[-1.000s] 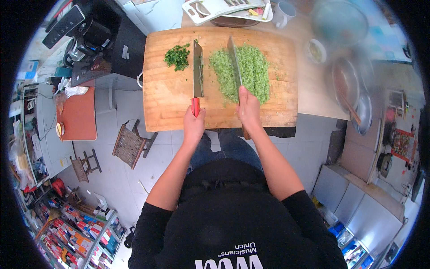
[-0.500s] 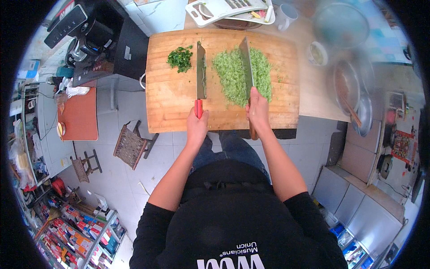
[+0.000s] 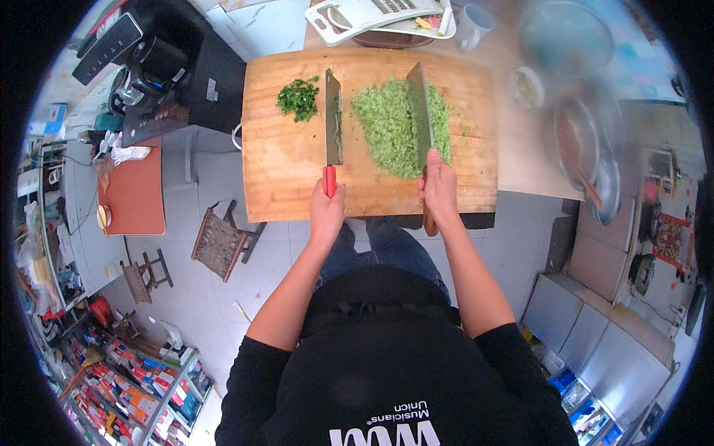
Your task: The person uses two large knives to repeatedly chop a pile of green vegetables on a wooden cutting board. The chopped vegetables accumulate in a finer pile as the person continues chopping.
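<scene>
On a wooden cutting board [image 3: 290, 171] lies a wide bed of finely chopped pale green vegetable [image 3: 385, 126]. My right hand [image 3: 439, 189] is closed round the brown wooden handle of a cleaver [image 3: 420, 108], whose upright blade stands in the right part of that bed. A second cleaver [image 3: 333, 119], with a red handle, is gripped in my left hand [image 3: 327, 208]. Its blade stands on edge between the green bed and a small heap of chopped dark green leaves [image 3: 299, 99]. Bits of green cling to this blade's right face.
Behind the board sits a white grater tray [image 3: 372, 18] beside a white mug [image 3: 474, 28]. At right are a small bowl [image 3: 526, 88], a blurred large bowl [image 3: 567, 41] and metal pans [image 3: 576, 141] with a wooden handle. A black appliance [image 3: 216, 89] flanks the board's left; a woven stool [image 3: 221, 241] stands below.
My right hand and its cleaver have shifted slightly right through the chopped vegetable. The left hand and red-handled cleaver stay nearly in place.
</scene>
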The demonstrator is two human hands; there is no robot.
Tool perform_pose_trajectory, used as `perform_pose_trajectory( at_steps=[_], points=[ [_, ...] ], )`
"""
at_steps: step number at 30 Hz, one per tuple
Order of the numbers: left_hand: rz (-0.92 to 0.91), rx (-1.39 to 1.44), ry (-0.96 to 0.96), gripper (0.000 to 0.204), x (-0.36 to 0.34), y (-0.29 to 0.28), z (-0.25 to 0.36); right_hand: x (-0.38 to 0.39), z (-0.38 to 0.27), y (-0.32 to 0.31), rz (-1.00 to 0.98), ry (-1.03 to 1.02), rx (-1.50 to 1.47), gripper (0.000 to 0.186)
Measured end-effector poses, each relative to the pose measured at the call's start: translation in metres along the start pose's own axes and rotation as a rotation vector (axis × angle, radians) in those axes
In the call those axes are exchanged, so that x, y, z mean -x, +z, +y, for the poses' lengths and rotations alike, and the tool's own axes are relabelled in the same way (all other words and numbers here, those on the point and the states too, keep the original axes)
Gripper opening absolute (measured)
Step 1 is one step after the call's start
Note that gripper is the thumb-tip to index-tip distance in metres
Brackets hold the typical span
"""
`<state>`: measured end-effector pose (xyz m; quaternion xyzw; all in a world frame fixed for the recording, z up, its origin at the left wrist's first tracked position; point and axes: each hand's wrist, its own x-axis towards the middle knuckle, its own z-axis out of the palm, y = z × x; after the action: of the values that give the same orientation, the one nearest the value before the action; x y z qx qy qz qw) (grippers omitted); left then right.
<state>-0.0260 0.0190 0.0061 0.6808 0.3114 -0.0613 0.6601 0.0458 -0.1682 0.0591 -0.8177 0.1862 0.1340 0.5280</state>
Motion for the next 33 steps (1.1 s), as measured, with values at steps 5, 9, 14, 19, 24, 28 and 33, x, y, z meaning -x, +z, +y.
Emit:
perform_pose_trajectory(
  at_steps=[5,9,14,19,24,28,33],
  points=[
    [-0.017,0.027,-0.072,0.013,0.002,0.000,0.008,-0.003,0.003,-0.006,0.023,-0.006,-0.063,0.049],
    [-0.004,0.056,-0.053,0.013,0.005,0.000,0.012,-0.001,0.004,-0.013,0.039,0.014,-0.132,0.048],
    [-0.013,0.094,-0.097,0.013,0.007,0.000,0.015,-0.004,0.003,-0.020,0.000,0.069,-0.161,0.047],
    [-0.025,0.084,-0.112,0.013,0.006,0.001,0.016,-0.006,0.003,-0.024,0.058,-0.034,-0.115,0.047],
    [-0.028,0.147,-0.099,0.013,0.006,-0.001,0.014,-0.005,0.006,-0.028,0.087,-0.002,-0.158,0.047],
    [-0.014,0.075,-0.065,0.014,0.004,-0.001,0.011,-0.007,0.011,-0.028,0.059,-0.121,0.010,0.050],
    [-0.002,0.044,-0.045,0.014,0.003,-0.001,0.007,-0.009,0.012,-0.031,0.058,0.032,-0.082,0.051]
  ],
)
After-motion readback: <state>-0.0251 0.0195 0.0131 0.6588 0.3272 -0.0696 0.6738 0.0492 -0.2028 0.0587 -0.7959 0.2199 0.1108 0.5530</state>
